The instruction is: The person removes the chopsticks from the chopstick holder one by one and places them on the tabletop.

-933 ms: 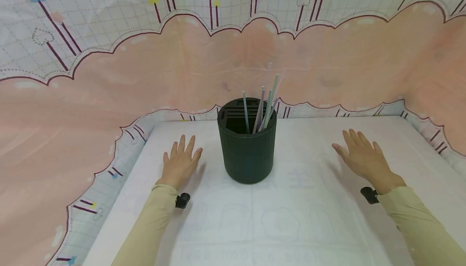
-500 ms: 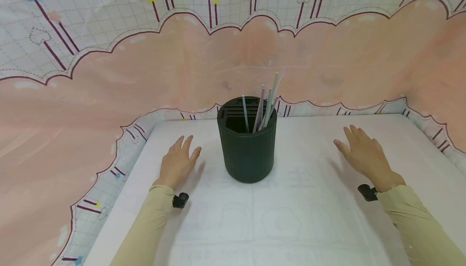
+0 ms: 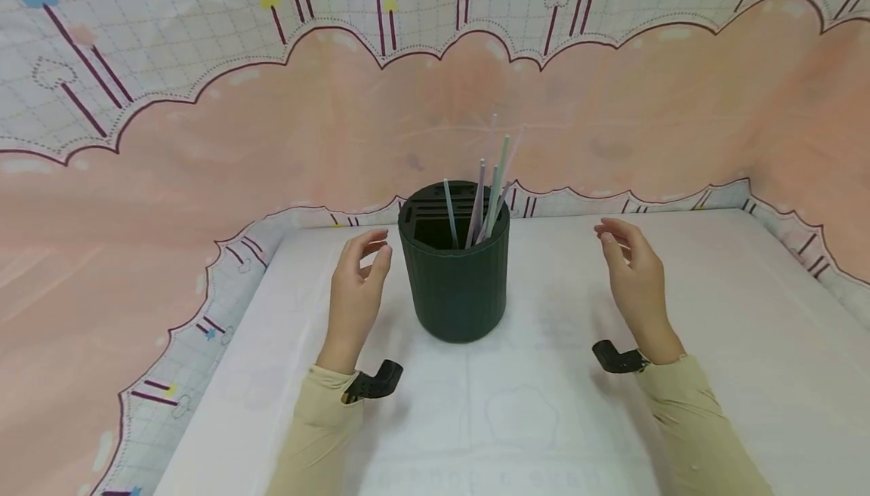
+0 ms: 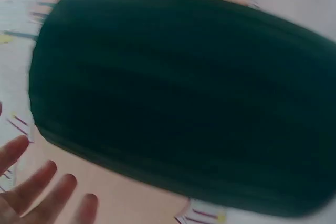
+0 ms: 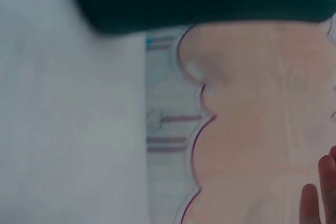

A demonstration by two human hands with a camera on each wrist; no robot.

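A dark green round container [image 3: 457, 292] stands upright on the white table, with a slotted part at the back of its top. Several thin pastel sticks [image 3: 489, 205], perhaps straws, lean out of its opening. Just left of the container is my left hand [image 3: 356, 296], raised, fingers loosely bent and holding nothing. Farther off on the right side, my right hand [image 3: 635, 284] faces it with relaxed, bent fingers and nothing in them. In the left wrist view the container's side [image 4: 178, 98] fills most of the picture, apart from the fingers [image 4: 58, 192].
The white table [image 3: 544, 420] ends at a patterned cloth [image 3: 272, 134] hanging behind it and along the left and right. A black wrist camera [image 3: 375, 381] sits on the left wrist, another black camera [image 3: 617, 356] on the right.
Both hands have moved inward toward the container, the left from its left and the right from its right. Their spread fingers have turned sideways and bent. The container stays in place.
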